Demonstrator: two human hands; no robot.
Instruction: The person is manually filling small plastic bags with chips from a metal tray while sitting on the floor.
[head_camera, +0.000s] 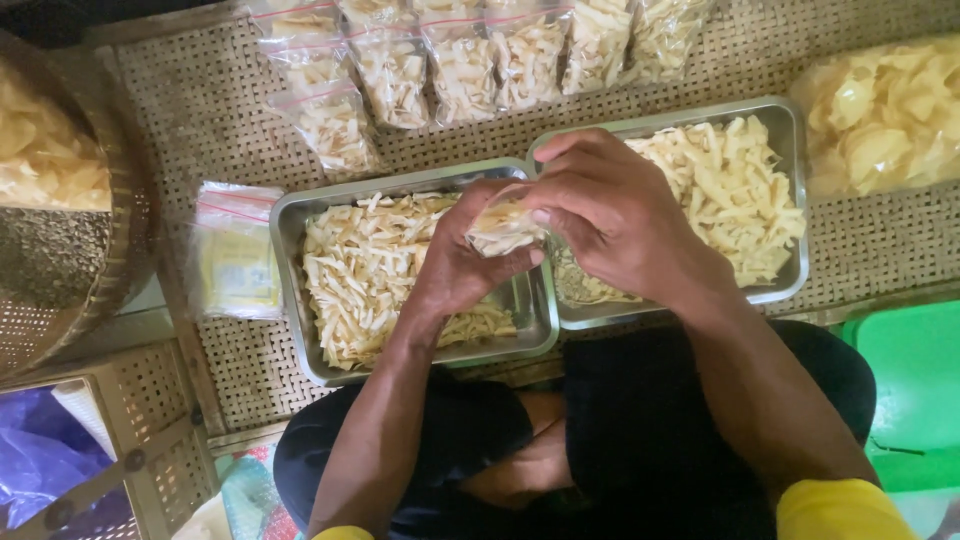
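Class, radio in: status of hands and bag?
Left hand and right hand both grip small bag of chips, above two trays. Nothing in the way.

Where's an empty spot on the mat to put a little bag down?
Bare woven mat shows left of the filled bags, above the flat packets. Another patch lies right of the right tray, below the big bag. The middle is crowded: left tray, both hands.

bare forearms on both sides, yellow sleeves (835, 510) only peeking in at the bottom edge near the elbows, dark black shorts (650, 400) over the knees, no rings or watch showing
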